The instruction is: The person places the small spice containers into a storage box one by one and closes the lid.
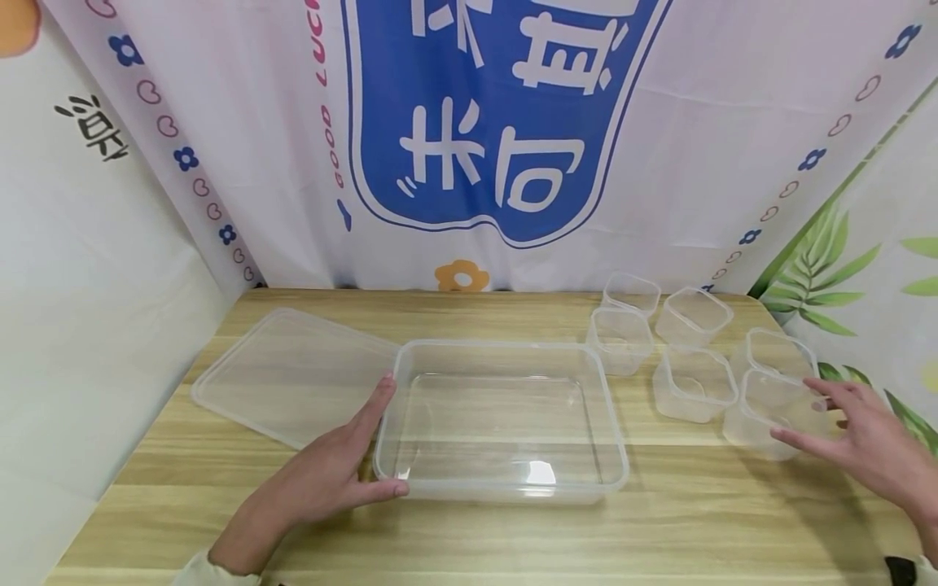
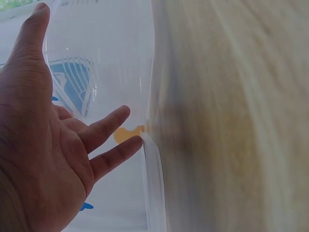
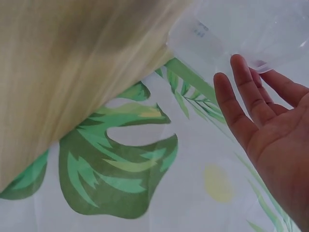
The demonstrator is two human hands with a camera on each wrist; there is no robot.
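Note:
A large clear rectangular plastic box (image 1: 506, 494) stands uncovered in the middle of the table in the head view. At its left side is my left hand (image 1: 322, 472), fingers extended along the wall and thumb at the near left corner. A flat translucent lid (image 1: 293, 378) lies to the left, its right edge close to the box. My right hand (image 1: 868, 439) is spread at the right side of a small clear square container (image 1: 755, 419), thumb and fingers apart. In the right wrist view its fingertips (image 3: 238, 63) overlap the container's edge (image 3: 193, 46).
Several more small clear containers (image 1: 694, 382) stand at the right back of the wooden table (image 1: 469, 545), one directly behind the container by my right hand. A printed cloth (image 1: 278, 163) hangs along the back edge, with leaf-patterned cloth (image 1: 894, 293) at the right.

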